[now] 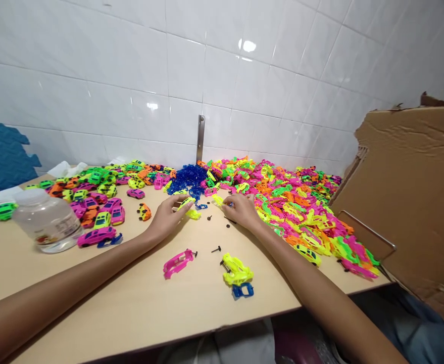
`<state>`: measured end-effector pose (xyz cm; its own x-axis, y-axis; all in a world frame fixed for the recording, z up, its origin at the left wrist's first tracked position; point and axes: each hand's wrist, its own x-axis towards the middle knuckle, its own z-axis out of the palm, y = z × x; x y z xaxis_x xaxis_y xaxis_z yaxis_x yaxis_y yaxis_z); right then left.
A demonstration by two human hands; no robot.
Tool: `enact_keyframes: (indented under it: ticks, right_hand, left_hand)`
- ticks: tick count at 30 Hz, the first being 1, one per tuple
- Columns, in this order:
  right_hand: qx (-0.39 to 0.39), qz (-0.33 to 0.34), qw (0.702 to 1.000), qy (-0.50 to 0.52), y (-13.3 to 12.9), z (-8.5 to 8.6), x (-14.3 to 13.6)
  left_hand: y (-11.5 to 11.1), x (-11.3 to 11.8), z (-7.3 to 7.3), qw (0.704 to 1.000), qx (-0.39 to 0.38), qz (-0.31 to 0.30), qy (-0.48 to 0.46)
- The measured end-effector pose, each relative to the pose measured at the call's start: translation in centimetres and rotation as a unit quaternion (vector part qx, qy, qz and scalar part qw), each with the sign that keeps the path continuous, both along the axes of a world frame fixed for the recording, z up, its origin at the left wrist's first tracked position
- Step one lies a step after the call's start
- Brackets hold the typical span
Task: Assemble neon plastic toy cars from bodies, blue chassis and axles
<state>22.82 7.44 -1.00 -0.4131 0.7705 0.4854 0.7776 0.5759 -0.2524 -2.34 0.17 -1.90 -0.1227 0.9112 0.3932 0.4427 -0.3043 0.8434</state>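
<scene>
My left hand is closed on a yellow toy car with dark blue windows, above the middle of the table. A second yellow piece shows just under it. Across from it, my right hand has its fingertips pinched by a small yellow plastic part; the fingers hide some of it. Between the hands lie small black wheels and a blue window insert. Nearer me are a pink car shell, a black axle, a yellow car shell and a blue insert.
Many coloured car shells are heaped on the right, beside a cardboard box. Behind my hands is a pile of blue inserts. Finished-looking toy cars and a clear bottle stand left. A tiled wall closes the back.
</scene>
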Motion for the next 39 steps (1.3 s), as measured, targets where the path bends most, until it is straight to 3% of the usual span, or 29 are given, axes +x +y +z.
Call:
enact_keyframes:
  ticks: [12, 18, 24, 28, 39]
  right_hand:
    - [-0.029, -0.106, 0.993, 0.045, 3.1, -0.4, 3.2]
    - [0.018, -0.163, 0.985, -0.048, 4.9, 1.4, 4.3]
    - [0.017, -0.135, 0.972, -0.193, 8.3, 3.6, 4.2]
    - [0.011, -0.127, 0.964, -0.234, 10.1, 4.4, 3.7]
    - [0.046, -0.156, 0.981, -0.108, 10.9, 6.6, 3.5]
  left_hand:
    - [0.2, -0.2, -0.2, 1.000, 0.001, -0.011, 0.005]
    - [0.5, -0.3, -0.5, 1.000, -0.006, -0.008, 0.002]
    - [0.8, -0.4, -1.0, 0.999, -0.019, -0.019, -0.039]
    - [1.0, -0.6, -1.3, 0.998, -0.006, -0.022, -0.051]
    - [0.5, -0.6, -0.5, 0.999, -0.010, -0.031, -0.013]
